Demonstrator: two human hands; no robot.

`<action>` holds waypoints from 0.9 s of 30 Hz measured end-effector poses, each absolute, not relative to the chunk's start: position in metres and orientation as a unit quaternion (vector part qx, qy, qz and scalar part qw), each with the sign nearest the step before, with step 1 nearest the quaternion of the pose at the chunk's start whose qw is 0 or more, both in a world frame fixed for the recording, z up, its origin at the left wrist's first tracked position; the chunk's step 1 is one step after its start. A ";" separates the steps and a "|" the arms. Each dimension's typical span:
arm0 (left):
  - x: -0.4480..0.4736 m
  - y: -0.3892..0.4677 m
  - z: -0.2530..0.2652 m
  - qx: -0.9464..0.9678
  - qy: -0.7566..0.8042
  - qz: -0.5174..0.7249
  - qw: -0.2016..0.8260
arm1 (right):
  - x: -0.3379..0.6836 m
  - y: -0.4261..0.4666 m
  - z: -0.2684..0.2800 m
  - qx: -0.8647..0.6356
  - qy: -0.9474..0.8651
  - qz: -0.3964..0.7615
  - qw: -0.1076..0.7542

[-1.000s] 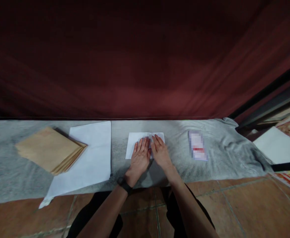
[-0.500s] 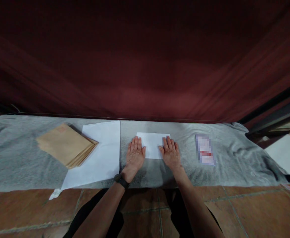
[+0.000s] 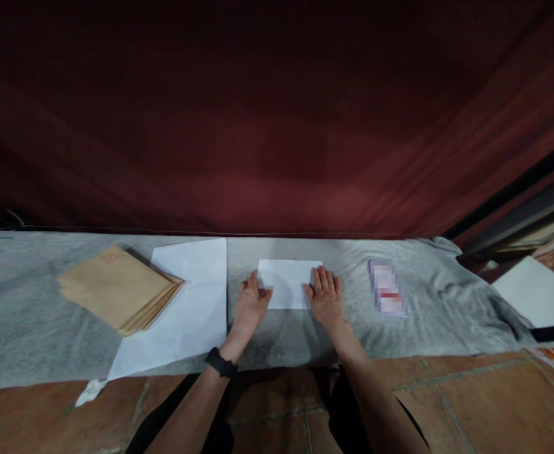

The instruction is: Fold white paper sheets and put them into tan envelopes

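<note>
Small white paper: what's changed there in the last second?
The left hand and right hand have spread from the middle of the small white paper: left to its left edge, fingers now bent; right flat at its right end. The paper, brown envelopes and blurred item look unmoved.

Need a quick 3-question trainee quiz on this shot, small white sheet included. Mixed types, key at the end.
1. Fill in: the small sheet lies on a grey ____.
2. True or false: the black band is on the left wrist.
3. Which partly covers the large sheet?
A) small sheet
B) brown stack
C) pixelated item

Key: 1. cloth; 2. true; 3. B
</note>
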State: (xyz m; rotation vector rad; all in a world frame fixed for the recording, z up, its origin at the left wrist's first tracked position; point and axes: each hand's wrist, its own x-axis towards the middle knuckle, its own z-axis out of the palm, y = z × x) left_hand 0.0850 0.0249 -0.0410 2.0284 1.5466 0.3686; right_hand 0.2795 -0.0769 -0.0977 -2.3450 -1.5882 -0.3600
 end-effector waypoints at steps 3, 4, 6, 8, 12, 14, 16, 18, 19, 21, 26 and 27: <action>0.084 0.026 -0.038 0.758 0.590 0.103 0.259 | 0.277 -0.077 -0.092 -0.817 -0.549 -0.115 0.136; 0.084 0.025 -0.036 0.766 0.593 0.091 0.232 | 0.276 -0.076 -0.090 -0.818 -0.548 -0.109 0.134; 0.084 0.022 -0.032 0.781 0.597 0.075 0.165 | 0.273 -0.076 -0.085 -0.821 -0.547 -0.094 0.132; 0.085 0.019 -0.030 0.791 0.596 0.069 0.119 | 0.270 -0.077 -0.079 -0.817 -0.555 -0.071 0.136; 0.084 0.020 -0.030 0.796 0.585 0.089 0.129 | 0.253 -0.082 -0.071 -0.761 -0.633 0.004 0.145; 0.082 0.025 -0.034 0.788 0.581 0.114 0.169 | 0.242 -0.086 -0.069 -0.729 -0.668 0.028 0.146; 0.080 0.031 -0.038 0.768 0.579 0.147 0.230 | 0.233 -0.089 -0.068 -0.719 -0.679 0.030 0.147; 0.078 0.038 -0.043 0.721 0.583 0.189 0.324 | 0.229 -0.091 -0.067 -0.719 -0.679 0.024 0.148; 0.078 0.041 -0.044 0.685 0.583 0.213 0.381 | 0.228 -0.092 -0.066 -0.720 -0.677 0.023 0.149; 0.078 0.045 -0.045 0.618 0.571 0.253 0.476 | 0.227 -0.091 -0.062 -0.723 -0.673 0.023 0.153; 0.085 0.037 -0.027 0.508 0.456 0.332 0.651 | 0.225 -0.087 -0.042 -0.734 -0.657 0.022 0.170; 0.086 0.034 -0.021 0.474 0.423 0.350 0.688 | 0.226 -0.086 -0.036 -0.734 -0.655 0.020 0.178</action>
